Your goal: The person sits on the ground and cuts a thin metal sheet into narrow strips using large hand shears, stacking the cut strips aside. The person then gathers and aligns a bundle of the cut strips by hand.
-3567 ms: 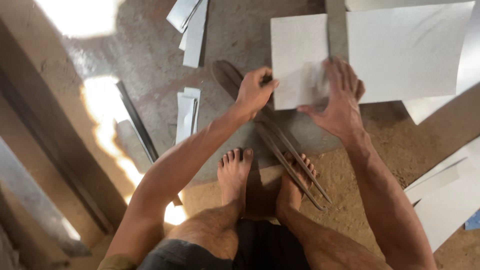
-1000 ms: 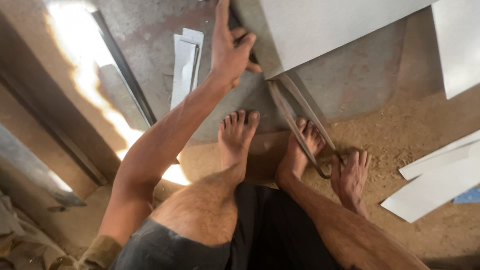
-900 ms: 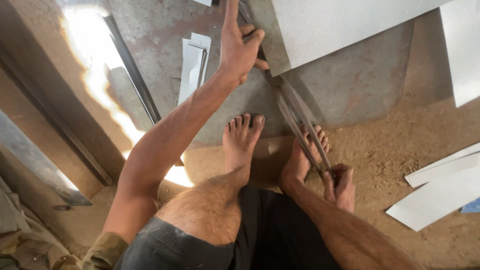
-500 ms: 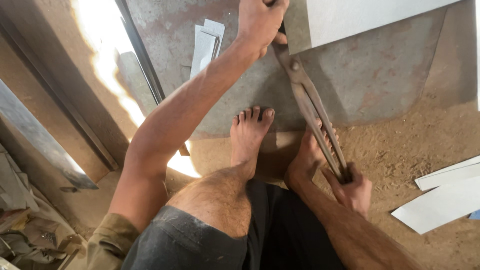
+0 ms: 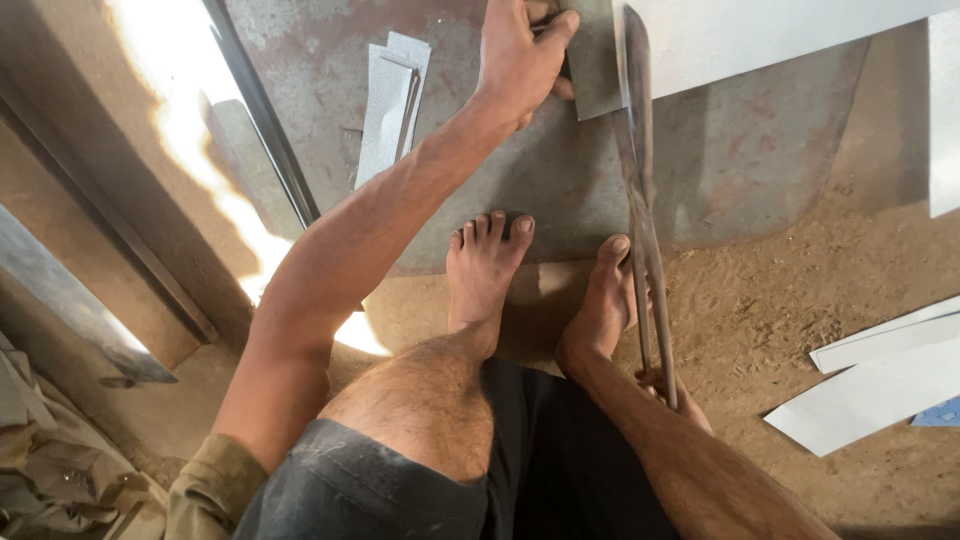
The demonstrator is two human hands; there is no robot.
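Two hands share the work: your left hand (image 5: pixel 520 55) pins the near corner of the metal sheet (image 5: pixel 760 40) to the floor plate (image 5: pixel 740 170), fingers closed on its edge. Your right hand (image 5: pixel 672 392) grips the handle ends of the long shears (image 5: pixel 640 190), which run straight away from you into that edge; bare plate lies to the right.

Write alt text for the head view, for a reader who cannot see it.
A squatting barefoot person's left hand pins a pale grey sheet of metal to a worn steel plate, while the right hand grips the long handles of large rusty metal shears. Cut metal strips lie on the sandy floor.
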